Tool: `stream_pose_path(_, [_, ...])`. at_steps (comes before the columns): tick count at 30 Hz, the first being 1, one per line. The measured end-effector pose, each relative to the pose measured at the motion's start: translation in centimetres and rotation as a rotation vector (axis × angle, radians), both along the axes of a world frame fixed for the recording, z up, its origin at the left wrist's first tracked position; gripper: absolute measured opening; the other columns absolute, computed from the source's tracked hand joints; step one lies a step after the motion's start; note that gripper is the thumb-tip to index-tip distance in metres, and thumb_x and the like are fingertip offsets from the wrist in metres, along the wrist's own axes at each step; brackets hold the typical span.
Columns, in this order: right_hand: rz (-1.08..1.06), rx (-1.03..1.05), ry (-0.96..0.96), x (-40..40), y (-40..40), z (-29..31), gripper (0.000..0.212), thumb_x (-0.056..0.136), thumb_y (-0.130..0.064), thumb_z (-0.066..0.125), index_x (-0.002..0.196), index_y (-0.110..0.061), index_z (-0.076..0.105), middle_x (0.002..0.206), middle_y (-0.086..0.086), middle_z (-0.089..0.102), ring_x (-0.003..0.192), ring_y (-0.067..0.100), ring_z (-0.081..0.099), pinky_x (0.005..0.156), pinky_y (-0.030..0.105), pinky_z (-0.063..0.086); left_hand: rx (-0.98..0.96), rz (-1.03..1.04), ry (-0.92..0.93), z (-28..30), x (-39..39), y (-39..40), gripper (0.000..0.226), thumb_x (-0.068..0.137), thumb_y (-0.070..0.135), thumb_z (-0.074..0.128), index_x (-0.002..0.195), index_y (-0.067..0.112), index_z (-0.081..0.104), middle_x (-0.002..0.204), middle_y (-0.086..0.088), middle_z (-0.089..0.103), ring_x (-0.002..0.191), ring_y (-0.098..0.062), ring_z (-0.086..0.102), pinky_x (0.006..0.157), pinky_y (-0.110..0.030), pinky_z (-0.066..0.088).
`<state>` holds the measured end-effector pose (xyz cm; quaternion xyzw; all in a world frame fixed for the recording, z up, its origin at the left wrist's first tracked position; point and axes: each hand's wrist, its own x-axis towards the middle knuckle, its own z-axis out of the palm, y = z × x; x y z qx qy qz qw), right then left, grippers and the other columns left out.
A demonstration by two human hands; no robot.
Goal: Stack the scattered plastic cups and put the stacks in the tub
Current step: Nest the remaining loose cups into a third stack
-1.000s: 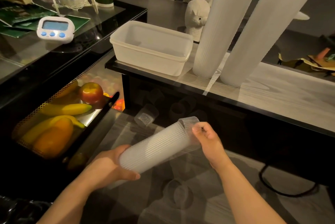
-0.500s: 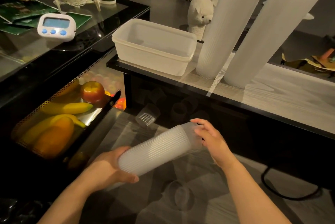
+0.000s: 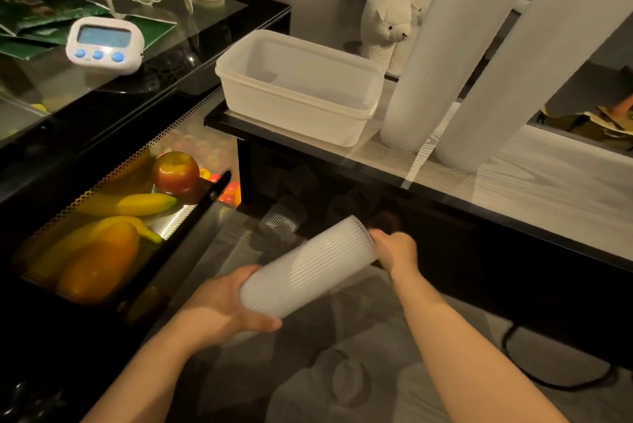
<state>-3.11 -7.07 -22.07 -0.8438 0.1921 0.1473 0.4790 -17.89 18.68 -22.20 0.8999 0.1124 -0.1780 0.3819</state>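
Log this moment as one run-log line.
left hand grips cup stack | right hand at stack's far end, grip unclear | tub empty | two tall stacks beside tub

Glass-topped table [image 3: 534,189] with a black frame has the white tub [image 3: 298,93] sitting near its left end, and two tall cup stacks [image 3: 445,56] standing right beside it. Lower glass surface [image 3: 219,244] in front has a loose clear cup [image 3: 282,218] on it. Side counter [image 3: 164,76] on the left carries a timer [image 3: 104,44].
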Motion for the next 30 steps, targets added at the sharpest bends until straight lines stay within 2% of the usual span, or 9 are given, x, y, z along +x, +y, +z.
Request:
stream_pose_path(2, [0.077, -0.355, 0.068, 2.2, -0.7, -0.5, 0.057, 0.099, -0.045, 0.049, 0.143, -0.009, 0.044, 0.143, 0.019, 0.047, 0.132, 0.036, 0.044, 0.112, 0.042, 0.034, -0.007, 0.037, 0.013, -0.3, -0.1, 0.3, 0.085, 0.058, 0.052, 0.090, 0.128, 0.045, 0.044, 0.101, 0.023, 0.052, 0.095, -0.004, 0.053, 0.076, -0.022, 0.043])
stream_pose_path(5, [0.268, -0.425, 0.085, 4.7, -0.6, -0.8, 0.064, 0.099, -0.041, 0.052, 0.152, -0.012, 0.029, 0.155, 0.018, 0.032, 0.141, 0.036, 0.031, 0.116, 0.042, 0.025, 0.005, 0.075, 0.037, -0.8, -0.9, 1.2, 0.094, 0.057, 0.049, 0.091, 0.138, 0.036, 0.045, 0.109, 0.015, 0.054, 0.099, -0.006, 0.053, 0.079, -0.021, 0.042])
stream_pose_path(9, [0.260, -0.318, 0.077, 6.5, -0.4, -3.1, 0.057, 0.094, -0.036, 0.062, 0.143, -0.016, 0.042, 0.140, 0.017, 0.049, 0.126, 0.037, 0.047, 0.111, 0.046, 0.036, -0.055, 0.143, 0.039, -1.5, -2.6, 2.2, 0.092, 0.057, 0.042, 0.094, 0.136, 0.034, 0.048, 0.102, 0.021, 0.055, 0.097, -0.001, 0.056, 0.081, -0.019, 0.045])
stream_pose_path(13, [0.176, -0.160, 0.098, 5.3, 0.6, -1.9, 0.050, 0.101, -0.027, 0.050, 0.146, -0.008, 0.039, 0.140, 0.018, 0.048, 0.131, 0.035, 0.044, 0.111, 0.041, 0.031, -0.026, 0.153, 0.061, -1.6, -4.4, 2.8, 0.081, 0.050, 0.055, 0.090, 0.119, 0.051, 0.047, 0.103, 0.021, 0.060, 0.097, -0.002, 0.060, 0.084, -0.025, 0.052])
stream_pose_path(15, [0.002, 0.052, 0.169, 4.1, 0.6, -1.5, 0.041, 0.104, -0.025, 0.043, 0.138, -0.002, 0.048, 0.105, 0.014, 0.061, 0.103, 0.031, 0.058, 0.102, 0.042, 0.042, -0.009, 0.156, 0.062, -1.7, -5.1, 3.0, 0.080, 0.041, 0.066, 0.085, 0.111, 0.059, 0.046, 0.106, 0.022, 0.064, 0.097, 0.000, 0.061, 0.085, -0.028, 0.054])
stream_pose_path(17, [-0.130, 0.354, 0.163, 1.7, 0.5, -0.4, 0.032, 0.104, -0.015, 0.041, 0.127, 0.003, 0.055, 0.086, 0.013, 0.061, 0.073, 0.022, 0.058, 0.072, 0.034, 0.054, -0.009, 0.148, 0.051, -2.0, -5.4, 3.2, 0.078, 0.037, 0.071, 0.083, 0.105, 0.063, 0.045, 0.108, 0.023, 0.064, 0.098, 0.000, 0.062, 0.087, -0.030, 0.054])
stream_pose_path(19, [-0.051, 0.499, 0.109, -0.6, 0.1, 0.8, 0.024, 0.103, -0.015, 0.044, 0.116, -0.002, 0.059, 0.086, 0.016, 0.066, 0.060, 0.018, 0.055, 0.048, 0.025, 0.049, -0.049, 0.132, 0.038, -2.0, -5.6, 3.2, 0.077, 0.037, 0.068, 0.085, 0.103, 0.062, 0.048, 0.108, 0.022, 0.064, 0.099, 0.000, 0.061, 0.087, -0.031, 0.054])
stream_pose_path(21, [0.103, 0.564, 0.114, -2.4, -0.6, 2.0, 0.023, 0.102, -0.016, 0.045, 0.112, -0.007, 0.063, 0.080, 0.013, 0.070, 0.051, 0.015, 0.052, 0.040, 0.022, 0.044, -0.083, 0.115, 0.002, -1.8, -5.7, 3.1, 0.079, 0.034, 0.065, 0.088, 0.104, 0.066, 0.052, 0.105, 0.019, 0.067, 0.097, -0.001, 0.063, 0.085, -0.031, 0.055])
stream_pose_path(30, [0.414, 0.561, 0.197, -5.0, -3.1, 5.3, 0.025, 0.102, -0.013, 0.046, 0.110, -0.008, 0.068, 0.063, 0.001, 0.064, 0.047, 0.010, 0.044, 0.041, 0.019, 0.036, -0.090, -0.006, -0.096, 0.0, -6.0, 2.5, 0.077, 0.039, 0.058, 0.092, 0.106, 0.055, 0.055, 0.105, 0.043, 0.058, 0.095, 0.011, 0.061, 0.081, -0.017, 0.052])
